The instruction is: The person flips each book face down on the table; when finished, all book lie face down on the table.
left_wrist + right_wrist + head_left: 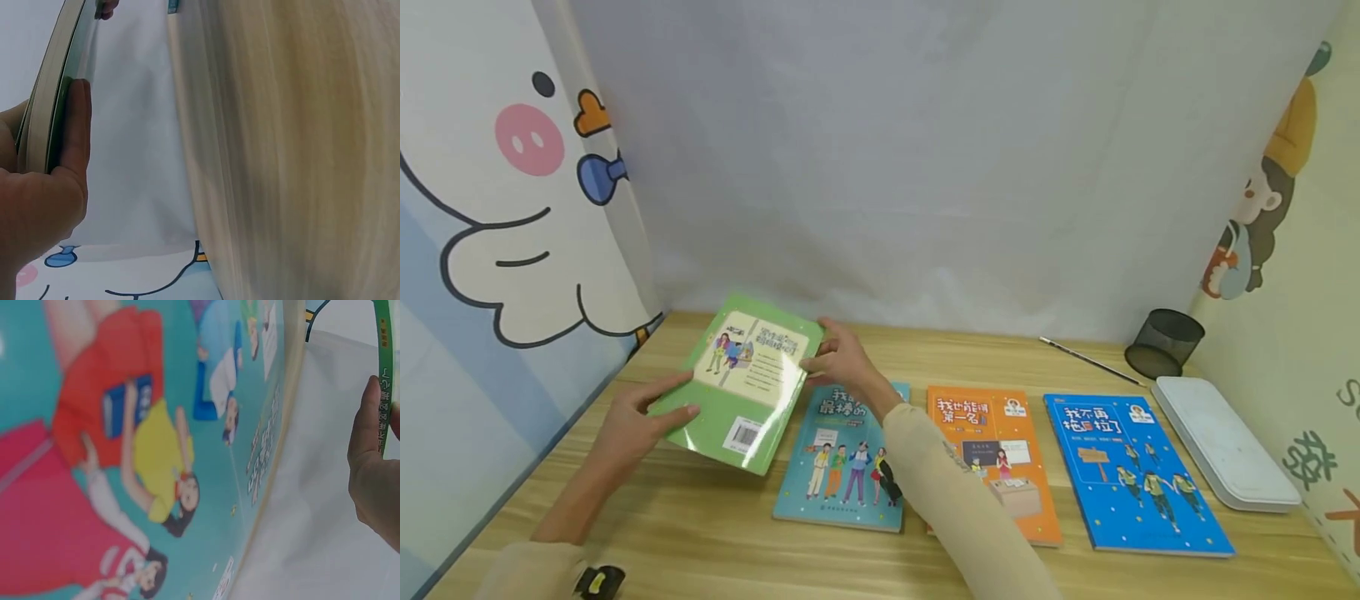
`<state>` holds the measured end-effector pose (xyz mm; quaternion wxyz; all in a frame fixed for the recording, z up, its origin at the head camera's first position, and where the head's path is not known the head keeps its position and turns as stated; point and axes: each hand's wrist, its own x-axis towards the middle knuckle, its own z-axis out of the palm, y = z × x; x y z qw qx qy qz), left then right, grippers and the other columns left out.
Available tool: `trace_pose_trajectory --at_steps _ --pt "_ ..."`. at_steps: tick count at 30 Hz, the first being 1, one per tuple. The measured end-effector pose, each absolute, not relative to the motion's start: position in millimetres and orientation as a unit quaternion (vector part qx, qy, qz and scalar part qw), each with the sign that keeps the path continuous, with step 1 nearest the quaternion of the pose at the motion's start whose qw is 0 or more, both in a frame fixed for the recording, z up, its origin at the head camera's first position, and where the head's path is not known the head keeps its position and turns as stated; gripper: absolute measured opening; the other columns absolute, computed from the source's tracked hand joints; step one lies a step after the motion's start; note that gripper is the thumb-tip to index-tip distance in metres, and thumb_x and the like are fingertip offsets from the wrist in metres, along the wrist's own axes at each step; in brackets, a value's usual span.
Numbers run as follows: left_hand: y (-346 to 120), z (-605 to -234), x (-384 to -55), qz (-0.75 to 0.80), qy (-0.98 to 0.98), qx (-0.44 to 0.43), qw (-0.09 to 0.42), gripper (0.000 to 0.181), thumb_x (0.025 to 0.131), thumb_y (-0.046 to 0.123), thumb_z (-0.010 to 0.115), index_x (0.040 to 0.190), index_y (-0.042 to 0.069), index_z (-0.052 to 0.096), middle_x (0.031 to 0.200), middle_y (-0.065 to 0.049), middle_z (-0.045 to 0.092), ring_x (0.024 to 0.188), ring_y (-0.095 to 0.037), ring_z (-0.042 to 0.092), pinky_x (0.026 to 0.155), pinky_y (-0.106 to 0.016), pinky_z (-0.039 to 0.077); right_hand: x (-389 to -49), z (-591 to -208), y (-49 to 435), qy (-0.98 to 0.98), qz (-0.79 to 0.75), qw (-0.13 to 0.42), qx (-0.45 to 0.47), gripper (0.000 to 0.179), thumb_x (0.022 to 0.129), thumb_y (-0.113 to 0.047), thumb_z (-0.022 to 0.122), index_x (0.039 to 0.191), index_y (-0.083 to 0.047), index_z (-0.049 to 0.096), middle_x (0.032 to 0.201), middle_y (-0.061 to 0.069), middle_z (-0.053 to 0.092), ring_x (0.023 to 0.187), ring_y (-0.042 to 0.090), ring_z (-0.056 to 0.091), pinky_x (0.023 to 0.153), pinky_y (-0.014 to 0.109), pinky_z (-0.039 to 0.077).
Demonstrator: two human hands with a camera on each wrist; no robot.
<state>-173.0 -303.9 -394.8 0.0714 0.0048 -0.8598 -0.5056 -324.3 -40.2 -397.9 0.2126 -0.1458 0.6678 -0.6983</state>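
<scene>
Left of centre, one glossy green paperback book [741, 387], back cover up, tilted clear of the wood-grain table [685, 542]; left hand [640, 417] grips its lower-left edge, right hand [846, 362] pinches the spine, and even pressure from both should keep pages from fanning. Lower centre to right, three illustrated paperbacks lying flat: teal book [838, 458], orange book [992, 454], blue book [1138, 475]. Right edge: one black mesh cylindrical holder [1165, 343], one slim dark pencil [1093, 361], one flat white case [1228, 442].

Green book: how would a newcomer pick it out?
On the wooden table in the head view, find the teal book, leftmost of three lying flat. Left of it, the left hand and right hand hold the green book. Among these books, only it shows a barcode.
</scene>
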Motion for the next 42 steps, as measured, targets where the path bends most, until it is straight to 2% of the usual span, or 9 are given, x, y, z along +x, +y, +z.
trace_pose_trajectory --at_steps 1,3,8,11,13,16,19,29,42 --pt "-305.5 -395.8 -172.2 -0.506 -0.860 0.007 0.064 0.063 0.096 0.019 0.068 0.148 -0.002 0.041 0.153 -0.030 0.038 0.100 0.000 0.056 0.077 -0.018 0.052 -324.5 -398.6 -41.9 0.673 -0.693 0.214 -0.146 0.086 0.087 0.013 0.066 0.159 -0.014 0.026 0.097 0.012 0.056 0.075 0.020 0.065 0.091 0.054 0.056" --pt "-308.7 -397.4 -170.7 -0.513 -0.857 0.011 0.047 0.063 0.096 0.018 0.067 0.149 -0.003 0.039 0.154 -0.031 0.036 0.093 0.008 0.052 0.072 -0.017 0.052 -324.6 -400.0 -45.3 0.681 -0.683 0.218 -0.147 0.084 0.087 0.013 0.067 0.157 -0.013 0.030 0.097 0.013 0.057 0.073 0.020 0.065 0.088 0.052 0.058" --pt "-316.2 -402.4 -168.7 -0.518 -0.855 0.031 0.000 0.065 0.096 0.019 0.067 0.150 -0.003 0.036 0.156 -0.035 0.030 0.089 0.005 0.054 0.073 -0.019 0.051 -323.9 -402.8 -51.8 0.698 -0.662 0.231 -0.149 0.083 0.086 0.014 0.067 0.156 -0.011 0.032 0.096 0.014 0.056 0.078 0.035 0.069 0.088 0.052 0.058" --pt "-320.4 -404.9 -168.7 -0.505 -0.862 0.038 -0.019 0.066 0.095 0.018 0.068 0.150 -0.002 0.037 0.154 -0.036 0.031 0.095 -0.006 0.058 0.074 -0.020 0.051 -323.6 -404.4 -54.1 0.708 -0.649 0.238 -0.145 0.086 0.086 0.014 0.067 0.158 -0.010 0.028 0.098 0.015 0.057 0.090 0.044 0.069 0.090 0.051 0.058" --pt "-322.4 -406.3 -168.6 -0.487 -0.872 0.037 -0.027 0.066 0.094 0.019 0.069 0.149 -0.002 0.039 0.153 -0.036 0.033 0.107 -0.021 0.059 0.078 -0.023 0.049 -323.7 -405.9 -55.1 0.714 -0.640 0.243 -0.144 0.087 0.086 0.014 0.067 0.158 -0.010 0.026 0.102 0.017 0.058 0.094 0.044 0.069 0.090 0.049 0.058" --pt "-325.9 -409.3 -169.3 -0.460 -0.886 0.035 -0.040 0.068 0.093 0.022 0.070 0.149 -0.002 0.039 0.153 -0.036 0.034 0.124 -0.043 0.048 0.087 -0.031 0.048 -325.4 -410.3 -56.2 0.720 -0.631 0.246 -0.152 0.087 0.086 0.014 0.066 0.158 -0.007 0.024 0.108 0.021 0.060 0.091 0.038 0.070 0.090 0.046 0.059" --pt "-329.7 -413.3 -169.7 -0.448 -0.892 0.035 -0.052 0.070 0.093 0.022 0.071 0.149 -0.003 0.038 0.152 -0.037 0.033 0.130 -0.052 0.041 0.091 -0.038 0.047 -326.9 -414.3 -57.1 0.724 -0.621 0.251 -0.164 0.086 0.087 0.014 0.065 0.159 -0.006 0.022 0.114 0.025 0.061 0.093 0.037 0.070 0.090 0.046 0.059" --pt "-337.5 -424.8 -173.3 -0.438 -0.892 0.056 -0.096 0.070 0.092 0.015 0.071 0.149 -0.006 0.036 0.129 -0.044 0.049 0.106 -0.035 0.060 0.083 -0.035 0.048 -323.4 -415.6 -67.8 0.762 -0.581 0.246 -0.147 0.081 0.086 0.015 0.067 0.155 -0.003 0.030 0.125 0.029 0.059 0.103 0.040 0.069 0.085 0.038 0.061" --pt "-340.1 -429.3 -173.6 -0.408 -0.906 0.059 -0.092 0.069 0.088 0.014 0.075 0.145 -0.007 0.042 0.114 -0.036 0.055 0.091 -0.026 0.056 0.071 -0.030 0.046 -324.0 -417.0 -79.6 0.800 -0.528 0.250 -0.136 0.079 0.085 0.012 0.069 0.154 -0.002 0.033 0.117 0.023 0.064 0.095 0.034 0.073 0.074 0.028 0.062"
